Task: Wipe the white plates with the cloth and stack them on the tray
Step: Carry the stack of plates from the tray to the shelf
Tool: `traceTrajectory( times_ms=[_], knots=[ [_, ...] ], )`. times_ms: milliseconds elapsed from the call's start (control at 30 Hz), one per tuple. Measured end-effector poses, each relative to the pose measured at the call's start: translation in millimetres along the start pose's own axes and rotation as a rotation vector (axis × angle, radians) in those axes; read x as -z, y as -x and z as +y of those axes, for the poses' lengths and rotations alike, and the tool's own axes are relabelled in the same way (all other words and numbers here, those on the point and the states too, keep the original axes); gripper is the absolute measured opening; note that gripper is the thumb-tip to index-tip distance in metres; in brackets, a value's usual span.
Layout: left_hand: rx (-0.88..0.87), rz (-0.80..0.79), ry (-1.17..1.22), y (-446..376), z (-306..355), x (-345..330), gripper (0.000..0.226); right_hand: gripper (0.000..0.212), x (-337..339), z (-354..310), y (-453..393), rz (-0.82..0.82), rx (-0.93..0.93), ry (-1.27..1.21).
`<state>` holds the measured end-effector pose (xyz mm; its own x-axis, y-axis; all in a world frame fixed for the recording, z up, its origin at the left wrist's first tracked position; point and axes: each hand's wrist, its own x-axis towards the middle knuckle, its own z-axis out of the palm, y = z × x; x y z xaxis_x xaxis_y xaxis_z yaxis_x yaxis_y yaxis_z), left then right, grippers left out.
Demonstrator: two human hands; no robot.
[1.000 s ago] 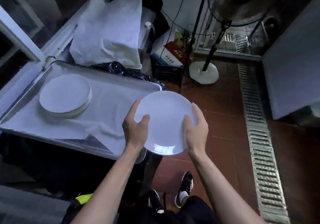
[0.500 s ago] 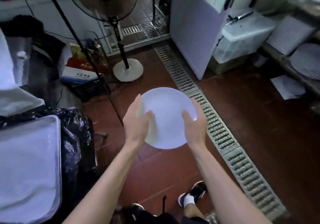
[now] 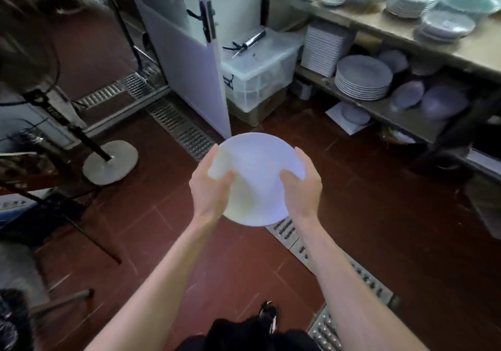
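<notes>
The person holds a white plate (image 3: 260, 180) in front of the body, above the red tiled floor (image 3: 379, 228) and the metal floor drain (image 3: 339, 264), with nothing under it but air. The left hand (image 3: 210, 188) grips the plate's left rim, thumb on the upper face and fingers curled beneath; a pale cloth (image 3: 221, 162) appears to be bunched between that palm and the rim (it is nearly the plate's colour, so its edges are hard to trace). The right hand (image 3: 302, 185) clamps the right rim the same way, thumb on top, fingers hidden below.

The step in hand looks like the wiping itself. To do it well, the right hand should hold the rim firmly as an anchor while the left draws the cloth around the rim and across the face, then the underside, turning the plate a little at a time. The plate needs to stay close to the body, since a slip here means a drop onto hard tile.

Being round, the plate has no long axis. Its upper face points up and toward the camera, tilted so the far edge sits higher than the near one. The tray is not in view; stacks of plates (image 3: 363, 78) sit on the lower shelf (image 3: 406, 114) to the right.
</notes>
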<state>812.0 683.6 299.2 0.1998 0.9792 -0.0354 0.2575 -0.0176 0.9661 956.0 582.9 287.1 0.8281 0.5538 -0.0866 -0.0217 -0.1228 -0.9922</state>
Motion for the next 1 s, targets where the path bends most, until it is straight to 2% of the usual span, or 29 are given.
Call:
traceTrajectory(
  times_ms=[233,467,700,1000],
  knots=[
    [-0.103,-0.222,-0.053,-5.3,33.5,-128.7,0.063,0.065,100.2,6.4,-56.8,0.261,-0.053,-0.005],
    [-0.096,-0.417,-0.081,-15.1,50.8,-248.8,0.060,0.064,178.0,22.1,-112.4,0.491,-0.093,-0.005],
    [-0.091,-0.545,-0.079,-62.5,61.7,-376.2,0.057,0.061,232.8,31.3,-210.6,0.624,-0.097,0.084],
    [-0.112,-0.704,-0.067,-106.6,109.5,-519.5,0.060,0.060,302.5,17.9,-317.6,0.796,-0.099,0.124]
  ],
)
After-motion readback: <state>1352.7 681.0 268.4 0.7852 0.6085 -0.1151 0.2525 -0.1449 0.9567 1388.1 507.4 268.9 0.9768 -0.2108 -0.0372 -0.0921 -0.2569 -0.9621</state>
